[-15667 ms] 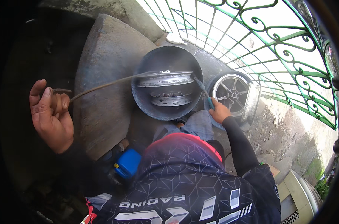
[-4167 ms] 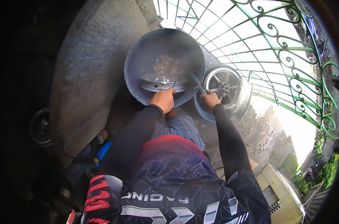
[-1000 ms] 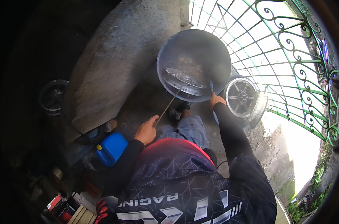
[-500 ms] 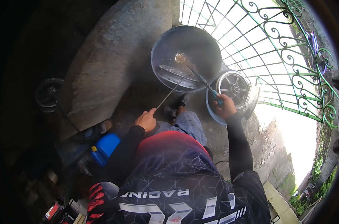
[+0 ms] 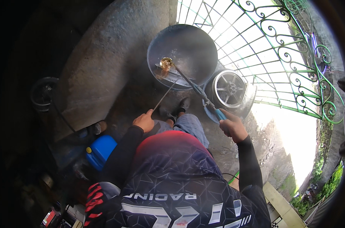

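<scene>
My left hand (image 5: pixel 143 121) is closed round a thin rod (image 5: pixel 164 97), which slants forward over the near edge of a wide, dark round basin (image 5: pixel 199 41). The rod's far end meets a pale metal wheel rim (image 5: pixel 175 78) lying tilted in the near part of the basin. In my right hand (image 5: pixel 233 126) is a ladle-like tool (image 5: pixel 197 89) with a long dark shaft and a blue handle grip. Its round, golden-brown end (image 5: pixel 166 62) is above the rim, and brown liquid-looking stuff trails down from it. Haze blurs the basin's inside.
Right of the basin, a silver spoked wheel (image 5: pixel 229 89) rests on a round container. Beyond stands a green scrollwork gate (image 5: pixel 279 49). A concrete wall (image 5: pixel 100 57) rises at left, with a blue jug (image 5: pixel 101 151) below it. Another wheel (image 5: pixel 43 93) lies in shadow far left.
My right hand has moved a little right and nearer me, while the tool's end has swung left over the rim. Brown stuff now falls from it. My left hand still holds the rod.
</scene>
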A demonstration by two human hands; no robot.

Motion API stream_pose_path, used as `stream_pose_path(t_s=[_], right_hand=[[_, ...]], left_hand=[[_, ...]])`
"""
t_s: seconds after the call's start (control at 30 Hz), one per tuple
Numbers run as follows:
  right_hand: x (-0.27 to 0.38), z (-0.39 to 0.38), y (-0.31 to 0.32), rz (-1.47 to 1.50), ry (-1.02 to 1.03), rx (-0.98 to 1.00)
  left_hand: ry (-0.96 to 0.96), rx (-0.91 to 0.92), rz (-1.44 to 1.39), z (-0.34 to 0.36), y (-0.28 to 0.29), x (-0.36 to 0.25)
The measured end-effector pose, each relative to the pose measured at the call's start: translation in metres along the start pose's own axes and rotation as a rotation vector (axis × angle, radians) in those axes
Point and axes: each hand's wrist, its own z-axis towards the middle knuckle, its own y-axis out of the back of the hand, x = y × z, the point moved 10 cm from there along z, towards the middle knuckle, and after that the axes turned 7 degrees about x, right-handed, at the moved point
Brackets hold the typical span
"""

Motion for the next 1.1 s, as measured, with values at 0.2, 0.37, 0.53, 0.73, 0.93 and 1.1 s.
stream_pose_path(t_s=[0.2, 0.37, 0.53, 0.73, 0.93, 1.1], right_hand=[[0.007, -0.039, 0.022, -0.581, 0.140, -0.115], [0.002, -0.041, 0.028, -0.671, 0.131, -0.112], [0.021, -0.016, 0.043, -0.816, 0.193, -0.106], [0.056, 0.044, 0.090, -1.018, 0.223, -0.176], [0.080, 0.154, 0.134, -1.139, 0.112, -0.181], [0.090, 0.221, 0.151, -1.207, 0.071, -0.133]], left_hand=[[-0.115, -0.131, 0.015, 0.004, -0.015, -0.010], [-0.170, -0.209, -0.078, 0.012, -0.017, -0.024], [-0.126, -0.200, -0.081, 0.013, 0.003, -0.032], [-0.085, -0.206, -0.257, 0.009, 0.029, -0.063], [-0.047, -0.130, -0.140, 0.088, 0.046, -0.141], [0.034, 0.015, 0.064, 0.142, 0.049, -0.187]])
